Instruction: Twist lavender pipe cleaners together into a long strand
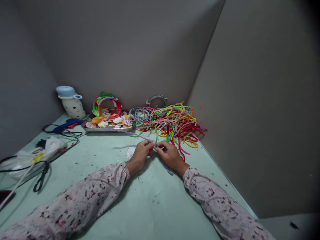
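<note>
My left hand (142,154) and my right hand (170,155) meet over the middle of the table, fingertips nearly touching. Both pinch a purple pipe cleaner (132,133), whose long end runs up and left toward the tray. Another purple end (169,170) hangs down beneath my right hand. From between the fingertips a thin pale strand (159,130) rises, possibly wire; its grip is partly hidden by my fingers. Just behind the hands lies a tangled heap of colourful pipe cleaners (175,118).
A metal tray (107,130) holds shells and pipe-cleaner-wrapped rings (117,107). Coiled grey wire (140,114) lies beside it. At left are a bottle (72,105), a blue glue gun (68,124), black cables (41,180) and a plastic bag (53,145). Walls border the table (140,213).
</note>
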Available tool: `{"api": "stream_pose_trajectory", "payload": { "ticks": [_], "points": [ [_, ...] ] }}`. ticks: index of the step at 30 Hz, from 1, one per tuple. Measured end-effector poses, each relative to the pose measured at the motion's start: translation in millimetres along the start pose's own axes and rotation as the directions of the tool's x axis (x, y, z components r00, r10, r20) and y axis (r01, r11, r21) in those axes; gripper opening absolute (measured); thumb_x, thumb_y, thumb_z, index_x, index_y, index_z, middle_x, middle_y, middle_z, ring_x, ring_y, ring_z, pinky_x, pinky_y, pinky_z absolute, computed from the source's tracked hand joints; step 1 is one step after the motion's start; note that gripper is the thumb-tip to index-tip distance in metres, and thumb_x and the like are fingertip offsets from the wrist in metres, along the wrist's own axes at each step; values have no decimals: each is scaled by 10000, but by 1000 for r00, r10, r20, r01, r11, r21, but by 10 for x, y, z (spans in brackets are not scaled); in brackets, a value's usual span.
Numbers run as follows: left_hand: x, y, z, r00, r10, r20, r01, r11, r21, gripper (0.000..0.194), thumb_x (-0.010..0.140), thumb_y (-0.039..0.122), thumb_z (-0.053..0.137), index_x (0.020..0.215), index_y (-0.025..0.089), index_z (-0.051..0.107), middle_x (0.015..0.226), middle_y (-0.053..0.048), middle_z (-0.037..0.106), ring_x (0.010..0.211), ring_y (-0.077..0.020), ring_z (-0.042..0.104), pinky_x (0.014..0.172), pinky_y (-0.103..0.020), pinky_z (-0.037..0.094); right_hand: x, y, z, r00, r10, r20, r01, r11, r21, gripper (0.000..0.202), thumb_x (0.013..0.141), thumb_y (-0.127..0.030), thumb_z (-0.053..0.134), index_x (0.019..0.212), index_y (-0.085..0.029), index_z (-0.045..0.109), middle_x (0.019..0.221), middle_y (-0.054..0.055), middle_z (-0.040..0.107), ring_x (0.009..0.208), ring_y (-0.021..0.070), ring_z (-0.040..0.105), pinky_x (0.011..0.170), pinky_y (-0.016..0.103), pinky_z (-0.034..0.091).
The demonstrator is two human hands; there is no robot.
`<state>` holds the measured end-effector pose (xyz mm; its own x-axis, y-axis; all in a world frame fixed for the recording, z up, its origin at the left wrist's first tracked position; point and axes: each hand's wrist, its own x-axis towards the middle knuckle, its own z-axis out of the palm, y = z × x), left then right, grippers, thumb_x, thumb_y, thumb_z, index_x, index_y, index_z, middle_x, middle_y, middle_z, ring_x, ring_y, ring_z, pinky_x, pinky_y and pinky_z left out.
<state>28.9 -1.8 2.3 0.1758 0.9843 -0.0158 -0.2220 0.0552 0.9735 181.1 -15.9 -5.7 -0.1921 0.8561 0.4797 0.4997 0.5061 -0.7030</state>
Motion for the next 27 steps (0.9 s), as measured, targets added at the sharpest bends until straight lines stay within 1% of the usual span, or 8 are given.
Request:
{"api": "stream_pose_trajectory", "payload": {
  "ticks": [9,17,24,27],
  "points": [
    [7,-8,1,1000,10,12,-10,1000,6,287,669,410,698,695,138,610,552,35,470,496,-81,402,490,-226,298,-3,-9,-5,1000,-7,12,7,1000,0,103,831,-225,573,905,-189,635,851,25,668,761,148,611,700,270,474],
    [-4,-11,-4,1000,19,22,-19,1000,17,275,683,403,689,721,142,612,581,29,484,511,-83,407,500,-228,309,-1,-48,-28,1000,28,8,-29,998,47,111,853,-246,544,905,-187,622,852,25,662,742,142,610,674,258,477],
    [-9,10,3,999,9,34,-11,999,39,290,674,415,696,669,151,578,570,28,470,504,-84,398,487,-226,299,-5,-31,-27,1000,19,-4,-19,1000,10,138,869,-268,521,891,-191,633,839,24,666,746,150,604,687,266,468],
    [-9,8,5,999,9,35,-10,999,31,284,677,413,694,678,150,588,568,29,472,503,-83,397,483,-225,293,-5,-15,-22,1000,11,-9,-11,1000,0,139,873,-271,518,891,-195,633,838,25,665,750,154,604,681,263,464]
  ]
}}
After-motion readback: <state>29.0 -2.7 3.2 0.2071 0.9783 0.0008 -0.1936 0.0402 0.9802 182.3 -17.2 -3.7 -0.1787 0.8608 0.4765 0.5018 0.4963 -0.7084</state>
